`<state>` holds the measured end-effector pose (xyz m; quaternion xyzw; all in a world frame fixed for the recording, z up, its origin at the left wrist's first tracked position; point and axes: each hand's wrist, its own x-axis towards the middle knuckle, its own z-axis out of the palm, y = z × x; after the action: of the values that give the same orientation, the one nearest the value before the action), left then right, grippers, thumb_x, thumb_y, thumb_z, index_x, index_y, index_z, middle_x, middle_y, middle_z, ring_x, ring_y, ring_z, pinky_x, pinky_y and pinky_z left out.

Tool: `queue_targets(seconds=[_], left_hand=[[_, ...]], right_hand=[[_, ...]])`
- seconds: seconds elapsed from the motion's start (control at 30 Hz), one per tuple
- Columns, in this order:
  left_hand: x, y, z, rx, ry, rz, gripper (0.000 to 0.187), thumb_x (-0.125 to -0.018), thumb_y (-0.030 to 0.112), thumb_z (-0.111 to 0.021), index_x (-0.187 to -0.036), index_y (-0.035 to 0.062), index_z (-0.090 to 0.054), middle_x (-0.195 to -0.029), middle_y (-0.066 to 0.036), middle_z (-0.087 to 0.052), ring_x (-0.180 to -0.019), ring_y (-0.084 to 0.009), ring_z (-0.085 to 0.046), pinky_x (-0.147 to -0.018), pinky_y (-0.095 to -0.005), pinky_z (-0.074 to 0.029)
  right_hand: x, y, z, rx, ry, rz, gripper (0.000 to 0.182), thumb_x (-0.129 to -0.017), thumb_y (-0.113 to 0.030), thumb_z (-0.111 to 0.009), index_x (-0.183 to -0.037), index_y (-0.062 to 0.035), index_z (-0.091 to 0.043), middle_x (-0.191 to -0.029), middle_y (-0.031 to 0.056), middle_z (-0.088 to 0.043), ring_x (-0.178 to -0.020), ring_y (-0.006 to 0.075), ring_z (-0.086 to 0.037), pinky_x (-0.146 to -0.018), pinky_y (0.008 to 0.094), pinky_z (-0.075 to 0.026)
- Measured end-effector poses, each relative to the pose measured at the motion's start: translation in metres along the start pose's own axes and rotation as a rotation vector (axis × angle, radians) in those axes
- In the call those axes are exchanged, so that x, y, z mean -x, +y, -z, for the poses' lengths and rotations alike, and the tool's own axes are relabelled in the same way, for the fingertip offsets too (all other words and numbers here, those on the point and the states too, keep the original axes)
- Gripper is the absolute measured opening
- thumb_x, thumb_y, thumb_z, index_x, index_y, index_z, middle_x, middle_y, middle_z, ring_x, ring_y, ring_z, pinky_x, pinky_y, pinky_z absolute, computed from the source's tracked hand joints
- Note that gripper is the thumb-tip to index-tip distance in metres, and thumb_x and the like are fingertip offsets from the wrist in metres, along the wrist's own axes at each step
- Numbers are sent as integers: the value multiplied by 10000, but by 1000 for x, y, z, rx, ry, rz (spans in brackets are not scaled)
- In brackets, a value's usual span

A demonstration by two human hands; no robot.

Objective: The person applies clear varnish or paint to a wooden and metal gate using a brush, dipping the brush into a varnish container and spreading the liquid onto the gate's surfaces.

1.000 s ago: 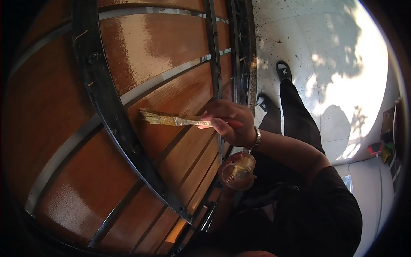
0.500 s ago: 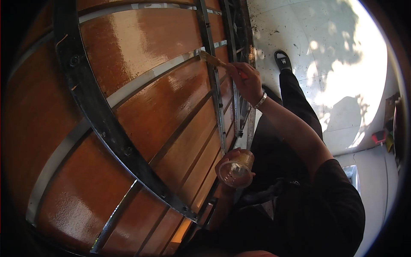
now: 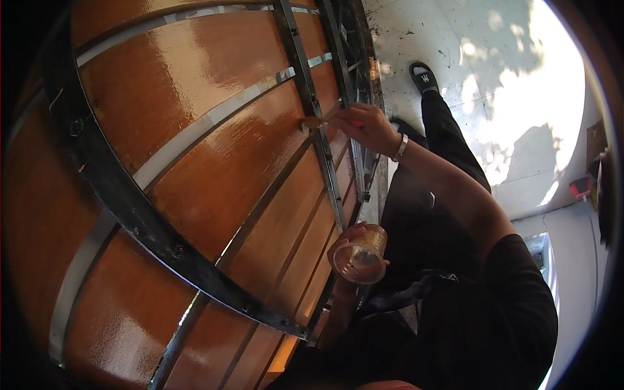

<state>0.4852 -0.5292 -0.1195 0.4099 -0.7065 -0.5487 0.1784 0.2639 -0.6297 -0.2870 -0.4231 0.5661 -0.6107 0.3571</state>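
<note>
My right hand (image 3: 367,128) is closed round the handle of a paintbrush (image 3: 313,123). The bristles lie right at the right end of a glossy reddish-brown wooden slat (image 3: 227,162), beside a dark metal bar. Lower down, my left hand (image 3: 341,247) grips a clear plastic cup (image 3: 361,255) tilted with its mouth toward me. Some amber liquid shows inside the cup. Part of the left hand's fingers is hidden behind it.
A curved black metal bar (image 3: 110,169) crosses the slats on the left. Straight dark bars (image 3: 300,58) run over their right ends. Pale tiled floor (image 3: 455,39) with sunlit patches lies to the right, where my sandalled foot (image 3: 424,77) stands. A red object (image 3: 580,188) sits at the far right.
My right hand has brought the brush down from the slat's upper edge to its lower right end. The left hand holds the cup in nearly the same place. The view has shifted slightly.
</note>
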Motion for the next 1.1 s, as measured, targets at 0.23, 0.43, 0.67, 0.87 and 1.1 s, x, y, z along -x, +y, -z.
queue_targets(seconds=[0.23,0.43,0.67,0.87,1.1], left_hand=[[3,3,2,-19,40,45,1028,-609,276,-936,-1377,211,-256,-1276,-141,-530,-1172,-346,-562,-993,-483,-503],[-10,4,2,-48,-2,-25,1023,-652,292,-909,-1385,165,-207,-1283,-125,-491,-1211,-332,-517,-988,-431,-517],[0,-11,3,-21,-28,-37,994,-679,300,-892,-1382,149,-206,-1280,-142,-477,-1207,-343,-517,-972,-433,-537],[-12,-2,-4,133,-6,234,1010,-601,249,-940,-1376,231,-294,-1276,-125,-531,-1185,-366,-549,-992,-490,-501],[-32,9,-10,24,-7,95,1030,-590,232,-943,-1376,225,-278,-1273,-136,-529,-1184,-370,-548,-987,-494,-506]], right_hand=[[-33,8,-4,-91,387,-174,130,-903,-127,-662,-984,-29,-687,-827,116,-668,-732,244,-668,-667,322,-525],[31,-6,-20,-42,110,1,128,-881,-101,-681,-991,-34,-690,-840,101,-654,-748,246,-658,-661,329,-523],[45,-3,7,-206,-38,-100,139,-890,-119,-676,-1008,-48,-692,-884,83,-668,-787,248,-663,-705,342,-536],[-32,26,29,-26,-101,115,147,-890,-145,-675,-1010,-61,-692,-865,79,-669,-795,260,-660,-719,360,-538],[-53,32,33,143,117,139,126,-873,-128,-683,-972,-50,-683,-820,81,-648,-756,261,-634,-680,371,-529]])
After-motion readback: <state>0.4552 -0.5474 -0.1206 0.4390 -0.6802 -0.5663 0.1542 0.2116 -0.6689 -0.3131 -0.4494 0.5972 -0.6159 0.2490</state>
